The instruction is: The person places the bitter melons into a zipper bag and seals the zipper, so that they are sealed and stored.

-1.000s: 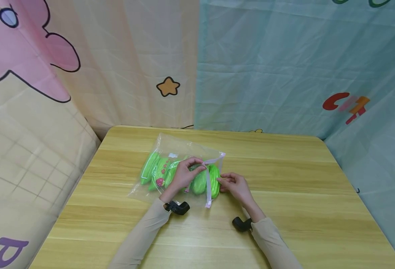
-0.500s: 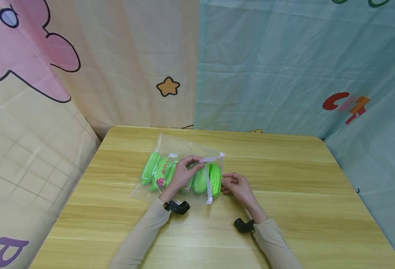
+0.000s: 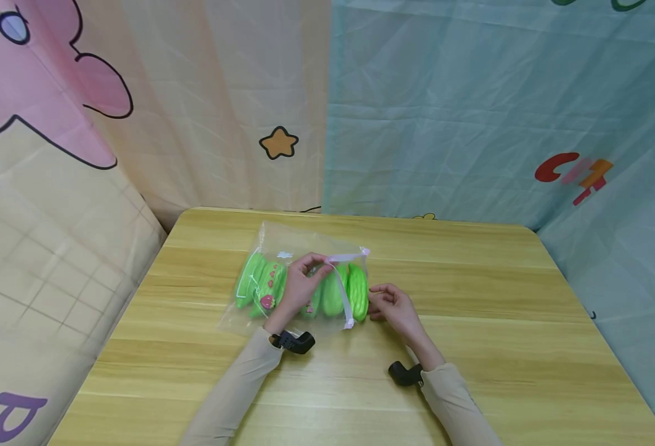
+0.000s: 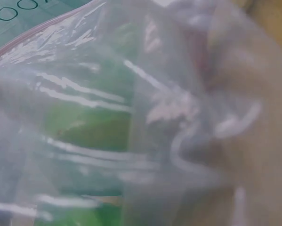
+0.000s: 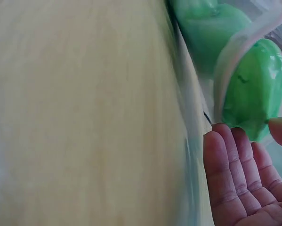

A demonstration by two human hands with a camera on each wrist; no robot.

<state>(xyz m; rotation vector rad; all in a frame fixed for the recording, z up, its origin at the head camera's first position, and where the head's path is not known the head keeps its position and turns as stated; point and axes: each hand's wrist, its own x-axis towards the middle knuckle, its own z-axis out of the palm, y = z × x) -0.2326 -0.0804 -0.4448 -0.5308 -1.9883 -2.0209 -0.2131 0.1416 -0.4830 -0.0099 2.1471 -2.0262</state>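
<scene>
A clear plastic bag (image 3: 283,235) with a pale purple slider strip (image 3: 343,291) along its mouth lies on the table. It holds several green toy vegetables (image 3: 268,288), partly hidden behind its pink printed pictures and my left hand. My left hand (image 3: 301,288) pinches the bag's upper lip at the strip; the left wrist view shows mostly blurred, shiny plastic (image 4: 93,94). At the mouth lies a ridged, elongated green vegetable (image 3: 358,292). Just right of it is my right hand (image 3: 395,313), fingers extended. In the right wrist view, its thumb and fingers stand apart at the green end (image 5: 253,94).
The wooden table (image 3: 500,322) extends to the right and front of the bag. Printed curtains (image 3: 444,124) hang behind the table and at its sides. Each wrist carries a black camera (image 3: 294,342).
My left hand has drawn the bag's upper lip up and left, and the strip has shifted with it. My right hand has moved slightly right, away from the ridged vegetable.
</scene>
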